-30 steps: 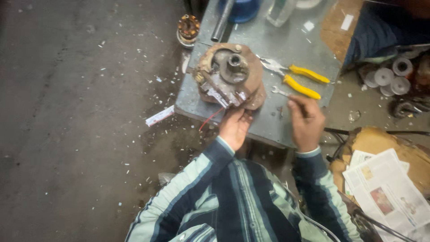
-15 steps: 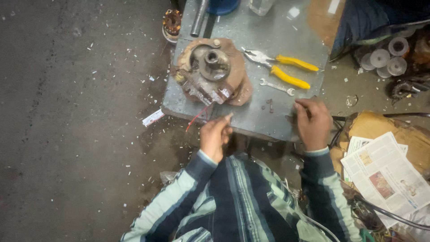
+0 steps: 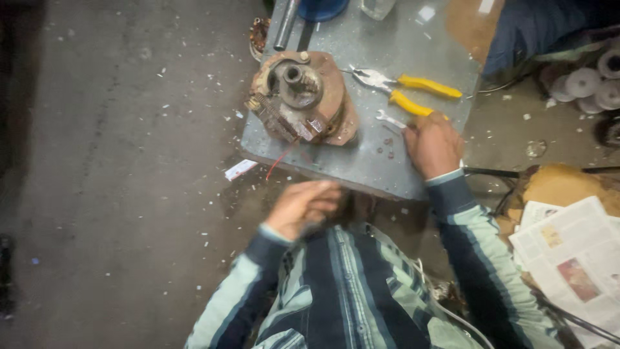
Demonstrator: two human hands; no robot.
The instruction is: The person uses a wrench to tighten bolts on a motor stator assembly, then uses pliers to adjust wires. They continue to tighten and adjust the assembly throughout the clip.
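The head camera looked down on me as I sat at the low grey metal table. My right hand rested on its near edge, fingers curled down over something small. I could not tell what it gripped, though the small spanner lay just at its fingertips and a few loose screws sat just to its left. My left hand hung off the table, nearer my body, loosely cupped and blurred; whether it held anything I could not tell.

The rusty motor housing lay on the table ahead of my left hand and to the left of my right, well apart from both, its shaft pointing up and a terminal block along its near side. A red wire trailed from it over the table edge toward my left hand. The yellow-handled pliers lay just beyond my right hand, untouched.

I judged the work to be in its middle: the housing sat stripped and open, fasteners were out on the table, and no tool was on the part. The wiring and any reassembly looked undone.
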